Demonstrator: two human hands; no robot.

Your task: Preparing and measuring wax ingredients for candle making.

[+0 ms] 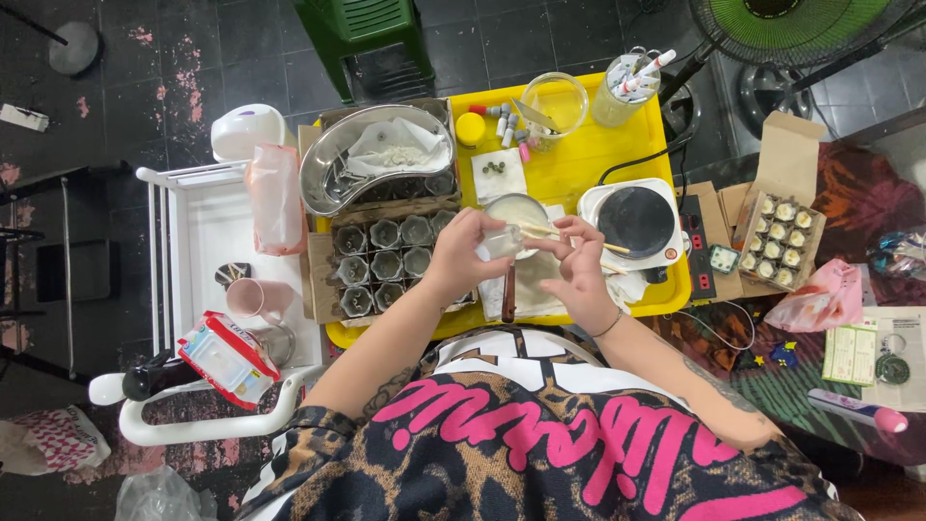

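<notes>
1. White cart (207, 232) stood at the left of the frame; a pink cup (253, 297) and a red-and-white packet (230, 358) lay on it, toward the lower left.
2. Metal kidney dish (333, 159) sat above a cardboard box of grey cups (388, 262), left of centre on the yellow tray (588, 154).
3. Left hand (461, 259), at centre, was curled around a small clear glass jar (503, 241), thumb and fingers closed on it.
4. Right hand (579, 275), just beside it, pinched a thin wooden stick (545, 232) between thumb and fingertips; the stick's tip met the jar.
5. Small saucepan (518, 212) lay directly behind the jar, its brown handle running down between the hands.
6. Round electric hotplate (637, 222) stood right of the hands.
7. Open carton of small filled cups (777, 241) rested at the right of the frame.
</notes>
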